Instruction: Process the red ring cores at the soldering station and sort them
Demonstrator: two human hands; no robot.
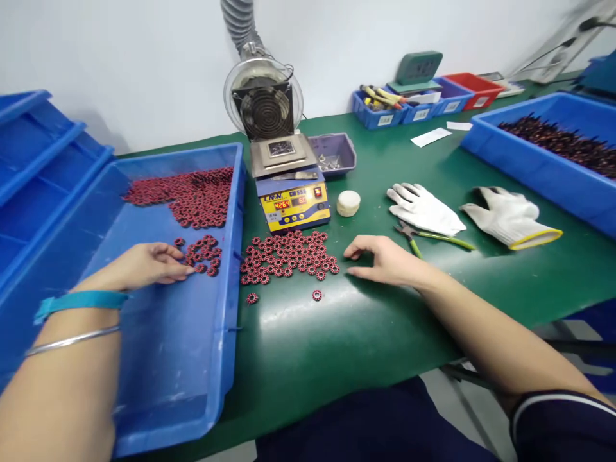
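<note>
My left hand [156, 264] is inside a blue tray [163, 378], fingers drawn together with the tips at a small red-and-black toothed ring [200, 268]. That ring lies at the edge of a loose cluster of similar rings [206, 246]. A larger heap of them [202, 196] fills the tray's far end. On the green table, my right hand [378, 260] rests with thumb and index finger apart and nothing between them. To its left is a flat patch of the same rings [291, 255]. Two single rings [317, 295] sit nearer the front edge.
Behind the rings stands a yellow-and-blue heated machine [293, 199] with a lit display and a fan. A round white tin [348, 203], green-handled cutters [418, 237] and white gloves [426, 208] are to the right. Another blue tray [539, 167] holds dark copper-coloured parts.
</note>
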